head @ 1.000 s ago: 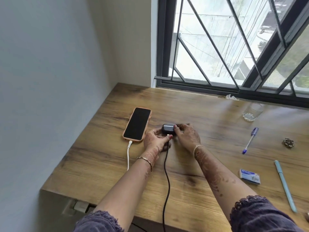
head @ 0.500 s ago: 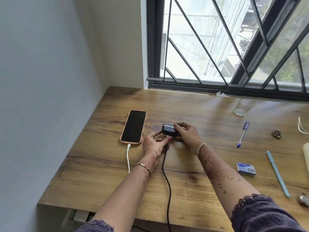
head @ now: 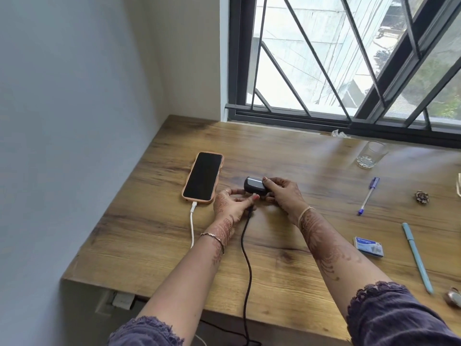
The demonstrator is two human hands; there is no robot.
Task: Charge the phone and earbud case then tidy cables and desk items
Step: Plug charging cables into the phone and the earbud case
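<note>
A phone (head: 203, 175) in an orange case lies face up at the desk's left, with a white cable (head: 192, 221) plugged into its near end. Just right of it sits a dark earbud case (head: 254, 185). My right hand (head: 283, 193) grips that case from the right. My left hand (head: 233, 203) pinches the plug of a black cable (head: 247, 255) against the case's near side. The black cable runs back over the desk's front edge.
On the wooden desk (head: 287, 283) at right lie a glass (head: 371, 154), a blue pen (head: 368, 195), a small pine cone (head: 422, 197), a blue-white box (head: 368, 246) and a light blue pen (head: 417, 257). A wall socket (head: 119, 300) sits below the desk's left front.
Both hands stay on the earbud case and the black plug. Only the camera view has shifted a little; the phone and cables lie as before.
</note>
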